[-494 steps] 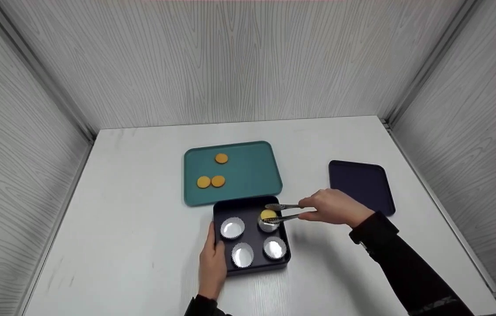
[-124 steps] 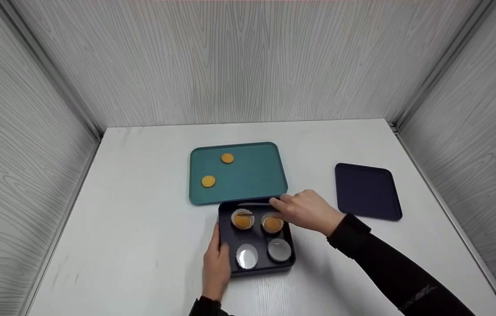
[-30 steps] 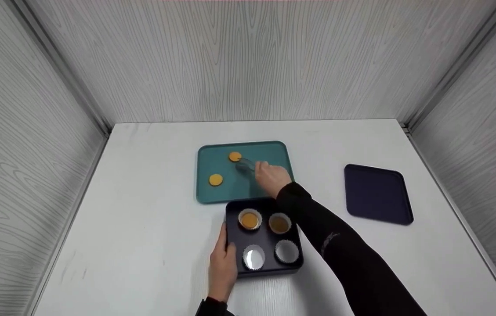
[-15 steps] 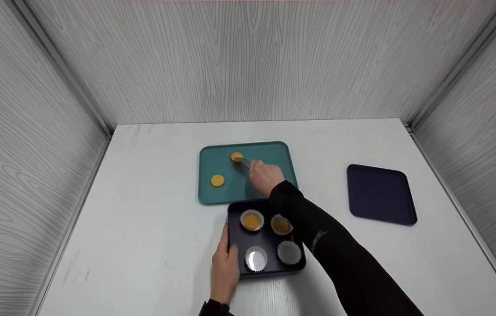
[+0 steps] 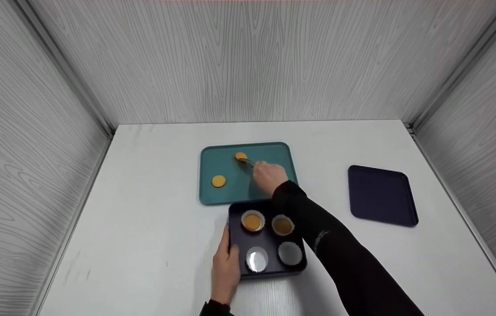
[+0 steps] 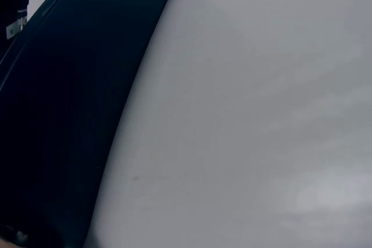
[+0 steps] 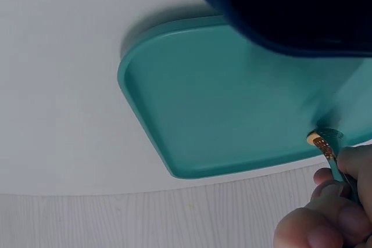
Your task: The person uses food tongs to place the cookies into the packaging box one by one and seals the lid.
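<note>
My left hand (image 5: 226, 267) grips the left wall of a deep dark-blue baking pan (image 5: 260, 239). Four fluted foil cups are avoided as a count: several foil cups (image 5: 257, 260) stand in it, the two far ones each holding a yellow-orange disc (image 5: 252, 222). Metal tongs (image 5: 247, 162) are pinched in my right hand (image 5: 269, 176) over the teal tray (image 5: 256, 194). Their tips meet a round yellow-orange disc (image 5: 240, 156), also seen as an edge in the right wrist view. Another disc (image 5: 219, 181) lies at the tray's left. My right sleeve covers the pan's far-right corner.
A flat dark-purple tray (image 5: 381, 195) lies on the right of the white table (image 5: 155, 197). Pale wood-grain panels (image 5: 252, 61) stand at the back and both sides. The pan sits close against the teal tray's near edge.
Over the last second the tongs have come onto the far disc, which has shifted slightly right on the teal tray. Earlier, another disc left that tray for the far-left cup.
</note>
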The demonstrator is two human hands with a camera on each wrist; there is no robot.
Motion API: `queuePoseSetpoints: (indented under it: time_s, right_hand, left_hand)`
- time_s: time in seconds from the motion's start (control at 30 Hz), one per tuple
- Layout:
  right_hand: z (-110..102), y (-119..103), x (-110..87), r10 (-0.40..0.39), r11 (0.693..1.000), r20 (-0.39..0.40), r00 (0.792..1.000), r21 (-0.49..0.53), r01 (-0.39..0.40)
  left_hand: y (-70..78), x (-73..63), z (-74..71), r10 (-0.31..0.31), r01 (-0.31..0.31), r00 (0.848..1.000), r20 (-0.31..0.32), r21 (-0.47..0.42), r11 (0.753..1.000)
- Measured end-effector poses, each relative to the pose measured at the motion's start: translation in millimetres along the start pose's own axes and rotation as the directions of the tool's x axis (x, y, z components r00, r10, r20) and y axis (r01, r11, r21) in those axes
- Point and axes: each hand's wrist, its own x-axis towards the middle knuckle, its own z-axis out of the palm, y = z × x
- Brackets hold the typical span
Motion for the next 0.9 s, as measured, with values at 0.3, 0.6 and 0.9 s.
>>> queuePoseSetpoints:
  time_s: [0.3,0.6,0.9]
  right_hand:
    - [-0.1,18.7,-11.9,-0.059,0.998,-0.160,0.985,-0.021,0.057]
    - [-3.1,40.1,-33.8,-0.070,0.997,-0.198,0.978,0.006,0.072]
    - [-7.4,54.7,-55.1,-0.088,0.996,-0.190,0.978,-0.009,0.087]
  left_hand:
    - [-1.3,2.2,0.7,0.005,-0.004,1.000,0.007,-0.022,1.000]
    - [-1.8,2.4,1.8,0.020,-0.020,1.000,-0.004,-0.010,1.000]
    - [-0.2,2.4,1.6,0.022,-0.022,1.000,-0.015,0.027,0.999]
